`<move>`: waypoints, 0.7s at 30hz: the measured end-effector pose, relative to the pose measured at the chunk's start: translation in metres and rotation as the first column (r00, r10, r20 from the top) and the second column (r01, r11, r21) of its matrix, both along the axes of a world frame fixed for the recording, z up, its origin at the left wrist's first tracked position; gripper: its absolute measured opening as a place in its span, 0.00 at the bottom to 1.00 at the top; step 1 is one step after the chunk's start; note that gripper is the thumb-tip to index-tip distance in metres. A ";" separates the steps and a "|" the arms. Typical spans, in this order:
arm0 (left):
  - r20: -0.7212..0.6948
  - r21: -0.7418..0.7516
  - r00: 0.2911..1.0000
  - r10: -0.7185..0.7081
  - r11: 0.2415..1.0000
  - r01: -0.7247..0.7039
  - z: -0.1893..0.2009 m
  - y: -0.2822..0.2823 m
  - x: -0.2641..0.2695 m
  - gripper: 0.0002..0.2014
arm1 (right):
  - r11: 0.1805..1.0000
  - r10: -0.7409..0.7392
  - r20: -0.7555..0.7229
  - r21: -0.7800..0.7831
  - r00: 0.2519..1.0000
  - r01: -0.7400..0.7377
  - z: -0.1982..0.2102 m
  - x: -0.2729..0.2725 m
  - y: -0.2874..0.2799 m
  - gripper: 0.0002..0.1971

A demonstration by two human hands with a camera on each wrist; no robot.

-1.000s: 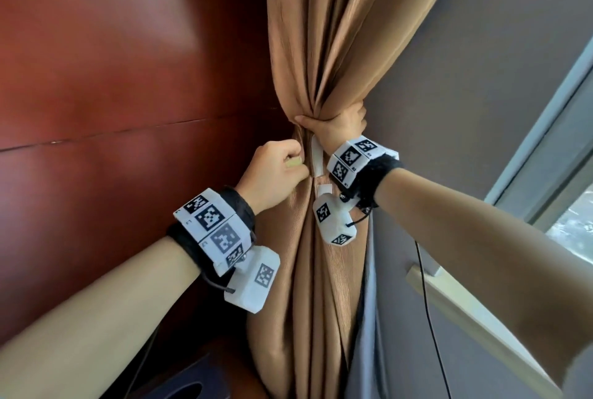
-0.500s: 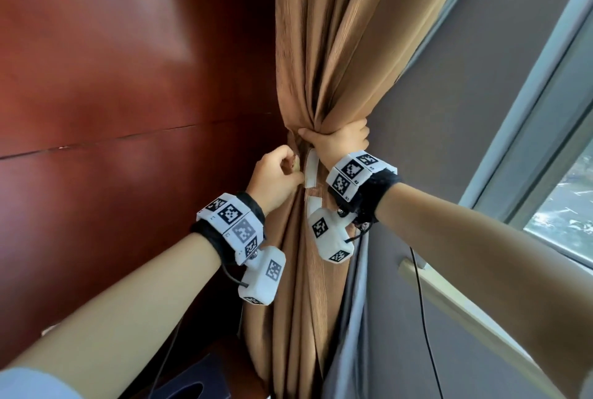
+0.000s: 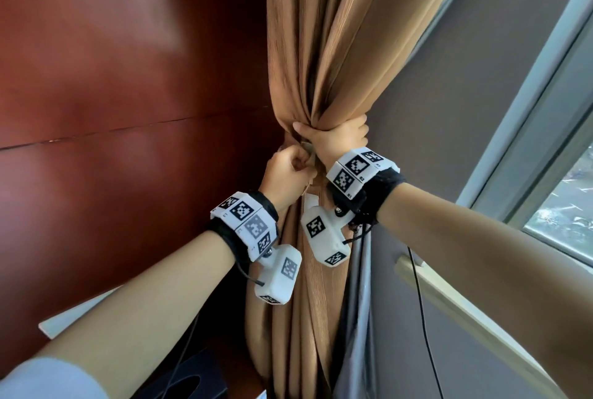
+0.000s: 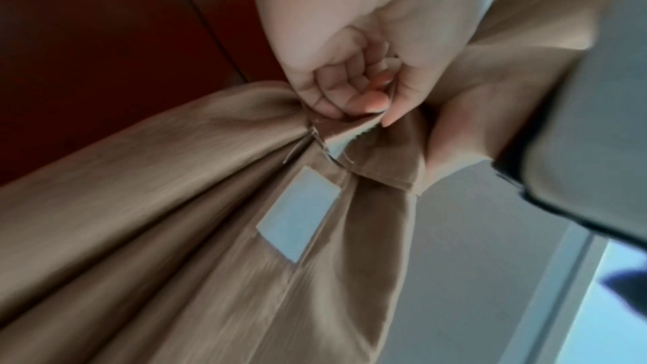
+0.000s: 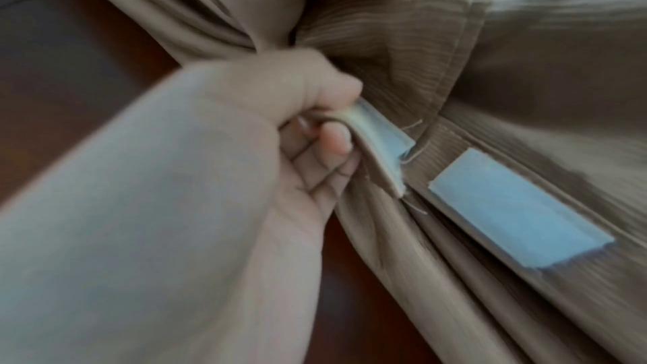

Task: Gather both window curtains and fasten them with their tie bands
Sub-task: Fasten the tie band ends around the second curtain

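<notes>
A tan curtain (image 3: 337,45) hangs bunched against the wall. My right hand (image 3: 333,138) grips the gathered folds at their narrowest point. Just below and to the left of it, my left hand (image 3: 288,174) is a fist that pinches the end of the tan tie band (image 5: 378,134), which has a pale fastening strip along its edge. In the left wrist view the left hand's curled fingers (image 4: 350,93) press the band end against the bunch. A second pale fastening patch (image 5: 518,209) lies flat on the fabric just below, apart from the held end, and shows as the patch (image 4: 297,215) too.
A red-brown wood panel wall (image 3: 112,77) stands close on the left. A grey wall (image 3: 465,109), a window frame (image 3: 545,109) and a pale sill (image 3: 465,308) are on the right. A grey lining (image 3: 359,318) and a black cable (image 3: 423,318) hang beside the curtain.
My left hand has moved up and right with the band end, close under my right hand. The right hand keeps its grip on the bunch.
</notes>
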State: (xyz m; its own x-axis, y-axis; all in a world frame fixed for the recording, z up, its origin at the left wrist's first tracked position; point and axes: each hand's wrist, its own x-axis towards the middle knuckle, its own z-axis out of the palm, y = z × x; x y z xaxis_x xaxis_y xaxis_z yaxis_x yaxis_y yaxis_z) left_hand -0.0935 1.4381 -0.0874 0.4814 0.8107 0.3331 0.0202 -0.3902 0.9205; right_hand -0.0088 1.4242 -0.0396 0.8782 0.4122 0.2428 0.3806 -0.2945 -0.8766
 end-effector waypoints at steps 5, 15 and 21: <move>0.069 -0.067 0.998 0.016 0.998 -0.011 -0.002 0.004 0.005 0.08 | 1.000 0.025 -0.018 -0.002 1.000 -0.025 -0.001 0.012 -0.008 0.57; 0.150 -0.174 0.982 0.112 0.981 -0.086 -0.002 0.003 0.016 0.14 | 1.000 -0.009 -0.056 0.011 0.998 0.009 0.000 0.008 -0.007 0.55; 0.133 -0.227 0.985 0.112 0.971 -0.080 0.004 0.006 0.023 0.12 | 1.000 0.004 -0.060 0.018 0.998 -0.003 -0.001 0.009 -0.005 0.54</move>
